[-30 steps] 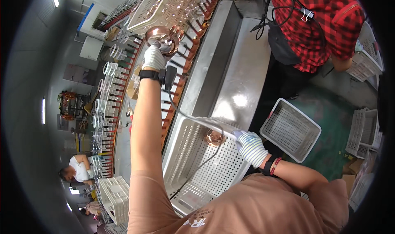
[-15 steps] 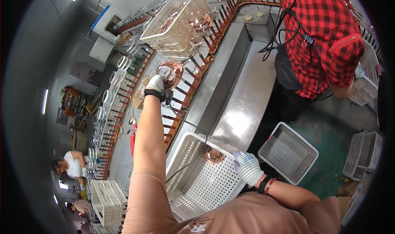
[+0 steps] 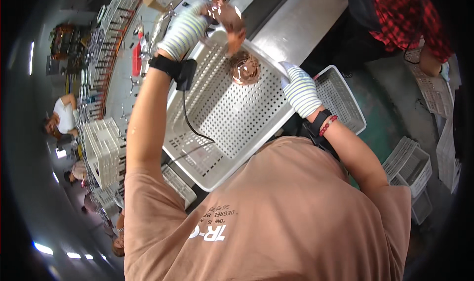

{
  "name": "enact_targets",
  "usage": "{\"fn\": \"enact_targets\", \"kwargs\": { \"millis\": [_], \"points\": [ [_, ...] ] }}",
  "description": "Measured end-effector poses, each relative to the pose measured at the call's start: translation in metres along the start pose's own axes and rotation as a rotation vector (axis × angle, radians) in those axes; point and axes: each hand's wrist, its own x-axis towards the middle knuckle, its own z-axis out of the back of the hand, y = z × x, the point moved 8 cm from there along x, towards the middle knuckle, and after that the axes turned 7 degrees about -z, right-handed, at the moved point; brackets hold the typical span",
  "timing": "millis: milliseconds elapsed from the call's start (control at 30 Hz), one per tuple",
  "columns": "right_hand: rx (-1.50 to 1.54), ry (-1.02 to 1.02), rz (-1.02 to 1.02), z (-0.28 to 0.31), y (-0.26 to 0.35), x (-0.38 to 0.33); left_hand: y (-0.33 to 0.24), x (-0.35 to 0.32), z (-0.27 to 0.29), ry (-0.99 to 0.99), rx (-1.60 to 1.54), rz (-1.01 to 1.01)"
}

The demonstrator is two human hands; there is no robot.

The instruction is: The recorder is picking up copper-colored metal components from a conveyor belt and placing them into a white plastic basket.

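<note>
My left hand [image 3: 185, 33], in a striped glove with a black strap at the wrist, is closed on a shiny copper-coloured round metal piece [image 3: 229, 18], a little blurred. It hangs over the far end of a white perforated plastic basket [image 3: 209, 184] in front of me. Inside the basket lies a similar copper-coloured round piece [image 3: 245, 67], near the far wall. My right hand [image 3: 302, 91], also gloved, grips the basket's right rim, its fingers partly hidden by the wall. A black cable [image 3: 185, 105] runs from my left wrist down across the basket.
Right of my basket, another perforated basket [image 3: 340, 96] sits on the green floor. A person in a red-black checked shirt [image 3: 395, 14] bends at the far right. A metal ledge [image 3: 291, 19] lies beyond; a rack line with rods [image 3: 106, 68] and white crates [image 3: 102, 150] are left.
My left hand has carried the copper-coloured piece from beside the rod line back toward me, over the basket. My view has shifted; my right hand still holds the rim.
</note>
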Motion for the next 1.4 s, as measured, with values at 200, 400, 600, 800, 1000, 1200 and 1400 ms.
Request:
{"fn": "enact_targets", "kwargs": {
  "millis": [200, 400, 600, 800, 1000, 1200, 1400],
  "points": [
    [-0.018, 0.044, -0.017, -0.001, 0.006, -0.01, 0.205, -0.125, -0.153, -0.023, -0.775, 0.538],
    [-0.014, 0.077, -0.012, 0.001, 0.021, -0.011, 0.401, -0.211, -0.279, 0.148, -0.624, 0.928],
    [-0.053, 0.054, -0.028, 0.001, 0.015, -0.009, 0.373, -0.224, -0.296, -0.289, -1.154, 1.113],
    [-0.118, 0.023, -0.065, 0.01, 0.008, -0.011, 0.296, -0.199, -0.308, -0.414, -1.397, 1.119],
    [-0.101, 0.083, -0.042, -0.013, 0.019, -0.023, 0.388, -0.236, -0.319, -0.521, -1.046, 0.846],
    [-0.126, 0.008, -0.031, 0.001, 0.015, -0.025, 0.247, -0.16, -0.206, -0.496, -0.716, 0.424],
    [-0.14, 0.023, -0.043, 0.002, 0.018, -0.032, 0.092, -0.057, -0.075, -0.375, -1.194, -0.024]
  ]
}}
